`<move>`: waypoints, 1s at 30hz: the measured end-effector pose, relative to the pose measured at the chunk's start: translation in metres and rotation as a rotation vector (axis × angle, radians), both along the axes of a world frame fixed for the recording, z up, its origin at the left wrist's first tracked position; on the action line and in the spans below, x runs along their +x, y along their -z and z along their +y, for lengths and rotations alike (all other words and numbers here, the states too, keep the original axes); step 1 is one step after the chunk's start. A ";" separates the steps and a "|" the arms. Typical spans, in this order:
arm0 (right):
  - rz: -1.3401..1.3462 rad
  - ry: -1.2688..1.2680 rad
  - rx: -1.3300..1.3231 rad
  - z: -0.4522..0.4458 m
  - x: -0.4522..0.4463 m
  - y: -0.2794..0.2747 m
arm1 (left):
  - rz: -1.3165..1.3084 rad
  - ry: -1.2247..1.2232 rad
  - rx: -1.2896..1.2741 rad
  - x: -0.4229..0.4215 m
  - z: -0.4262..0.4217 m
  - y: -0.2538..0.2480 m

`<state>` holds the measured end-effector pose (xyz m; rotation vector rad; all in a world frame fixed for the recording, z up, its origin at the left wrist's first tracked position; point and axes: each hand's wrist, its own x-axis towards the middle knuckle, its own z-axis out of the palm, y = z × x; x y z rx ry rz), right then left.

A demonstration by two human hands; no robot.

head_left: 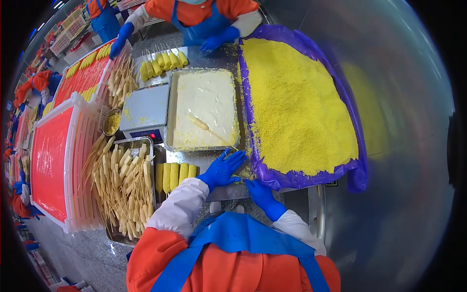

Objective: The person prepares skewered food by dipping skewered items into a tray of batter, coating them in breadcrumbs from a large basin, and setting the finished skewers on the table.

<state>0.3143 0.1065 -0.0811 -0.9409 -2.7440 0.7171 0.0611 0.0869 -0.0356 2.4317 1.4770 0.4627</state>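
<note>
My left hand (pixel 223 170), in a blue glove, lies with fingers stretched out over the metal table, just below the lower right corner of a tray of pale batter (pixel 204 104). A skewered piece (pixel 198 121) rests in the batter, its stick reaching toward that hand. My right hand (pixel 264 198), also gloved, has its fingers extended at the lower left corner of the purple sheet (pixel 277 179) under a heap of yellow crumbs (pixel 301 107). Small yellow bits lie between the hands. Nothing is visibly held in either. Several crumb-coated pieces (pixel 174 176) are lined up left of my left hand.
A metal tray (pixel 113 233) holds many pale skewered pieces (pixel 124 180). Beyond it stand stacked racks with red liners (pixel 51 165). A scale (pixel 146 108) and a bowl (pixel 112 122) adjoin the batter tray. Across the table, a person (pixel 204 22) has gloved hands near coated skewers (pixel 163 63).
</note>
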 end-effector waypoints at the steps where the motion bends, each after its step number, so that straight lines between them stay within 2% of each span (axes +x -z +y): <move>1: -0.041 -0.039 0.121 0.004 -0.001 -0.004 | 0.019 -0.024 0.034 0.001 0.000 0.001; 2: -0.043 -0.044 0.116 -0.004 0.003 -0.001 | 0.016 -0.029 0.029 0.003 -0.017 0.005; 5: 0.034 -0.161 0.026 -0.037 0.012 0.013 | -0.032 -0.022 -0.222 0.012 -0.131 0.023; 6: 0.031 -0.152 -0.094 -0.047 0.012 0.012 | 0.385 0.042 -0.030 0.016 -0.168 0.055; 7: 0.025 -0.144 -0.213 -0.053 0.013 0.008 | 0.386 0.040 -0.036 0.012 -0.194 0.052; 8: 0.027 -0.146 -0.211 -0.047 0.009 -0.016 | 0.277 -0.007 -0.075 0.004 -0.214 0.042; 9: -0.049 -0.171 -0.084 -0.035 0.001 -0.065 | 0.167 -0.054 -0.112 -0.001 -0.222 0.032; 10: -0.127 -0.200 0.041 -0.025 -0.006 -0.108 | 0.166 -0.061 -0.112 0.000 -0.222 0.025; 11: -0.128 -0.211 0.040 -0.020 -0.013 -0.142 | 0.108 -0.244 -0.097 0.003 -0.219 0.018; 12: -0.335 -0.217 0.227 -0.016 -0.019 -0.172 | 0.051 -0.429 -0.081 0.005 -0.214 0.014; 13: -0.540 -0.218 0.417 -0.014 -0.024 -0.185 | 0.048 -0.503 0.007 0.004 -0.198 0.012; 14: -0.541 -0.225 0.416 -0.015 -0.028 -0.183 | 0.045 -0.572 0.096 0.002 -0.176 0.010; 16: -0.608 -0.407 0.769 -0.023 -0.035 -0.176 | -0.031 -0.617 0.079 -0.006 -0.131 0.004; 17: -0.613 -0.405 0.764 -0.028 -0.036 -0.171 | -0.020 -0.640 0.119 -0.008 -0.107 -0.001; 19: -0.635 -0.100 0.516 -0.031 -0.036 -0.151 | 0.030 -0.665 0.201 -0.012 -0.056 -0.016; 20: -0.636 -0.103 0.515 -0.027 -0.028 -0.136 | 0.068 -0.670 0.236 -0.012 -0.034 -0.022; 21: -0.329 -0.006 0.325 -0.021 -0.013 -0.117 | 0.066 -0.671 0.234 -0.014 -0.013 -0.021; 22: -0.021 0.086 0.134 -0.015 -0.004 -0.096 | 0.211 -0.497 0.432 -0.016 0.008 -0.016; 23: -0.024 0.081 0.134 -0.014 -0.005 -0.070 | 0.355 -0.318 0.623 -0.015 0.021 -0.009; 24: 0.086 0.129 0.069 -0.017 -0.009 -0.041 | 0.356 -0.318 0.620 -0.010 0.027 -0.004; 25: 0.199 0.183 0.005 -0.019 -0.012 -0.018 | 0.339 -0.146 0.478 -0.006 0.033 0.000; 26: 0.202 0.188 0.004 -0.018 -0.009 -0.003 | 0.331 -0.057 0.409 -0.003 0.028 0.004; 27: 0.092 0.094 0.031 -0.017 -0.005 0.006 | 0.320 0.029 0.334 0.001 0.023 0.010; 28: -0.017 -0.002 0.056 -0.017 0.001 0.013 | 0.080 0.022 0.042 0.007 -0.006 0.014; 29: -0.014 -0.002 0.053 -0.025 0.008 0.009 | -0.159 0.010 -0.248 0.012 -0.036 0.020; 30: 0.005 -0.125 0.086 -0.035 0.017 0.002 | -0.154 0.006 -0.245 0.012 -0.063 0.027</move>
